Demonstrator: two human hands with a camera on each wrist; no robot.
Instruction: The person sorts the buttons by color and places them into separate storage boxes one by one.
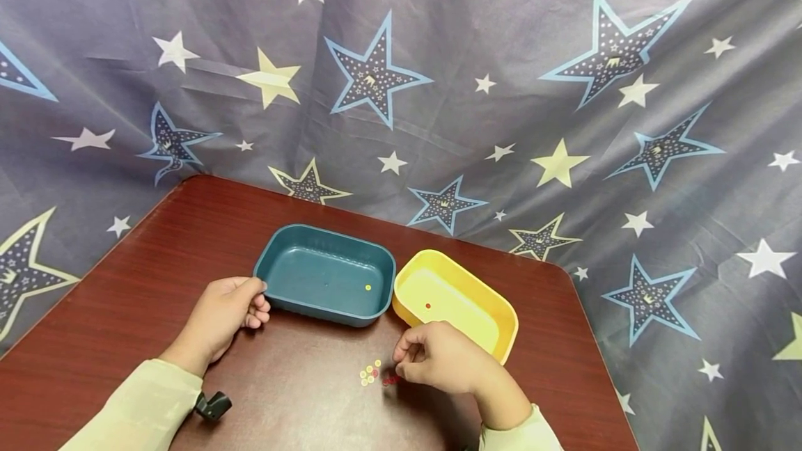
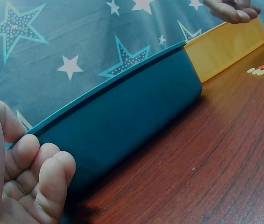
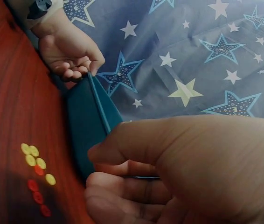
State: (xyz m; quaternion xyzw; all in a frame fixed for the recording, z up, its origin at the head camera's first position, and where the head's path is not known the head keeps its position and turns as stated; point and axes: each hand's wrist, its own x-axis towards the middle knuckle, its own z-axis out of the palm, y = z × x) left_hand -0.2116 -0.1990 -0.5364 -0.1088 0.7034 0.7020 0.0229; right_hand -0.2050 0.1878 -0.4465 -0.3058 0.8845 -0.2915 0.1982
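Observation:
My left hand [image 1: 227,312] pinches the rim of a teal plastic bin [image 1: 313,312] at its near left corner, thumb over the edge and fingers against the outer wall. One small yellow button [image 1: 367,287] lies inside that bin. My right hand [image 1: 446,359] hovers in front of a yellow bin [image 1: 510,315], its fingers loosely bent with a gap between thumb and forefinger and nothing visible between them. A red button [image 1: 428,305] lies in the yellow bin. Below the right fingertips on the table are several yellow buttons [image 3: 31,160] and several red buttons [image 3: 38,197].
Both bins stand side by side on a dark red wooden table [image 1: 301,381], their near ends almost meeting. A grey curtain [image 1: 451,124] printed with stars hangs behind the table and along its sides. A black strap piece [image 1: 213,406] sits at the left wrist.

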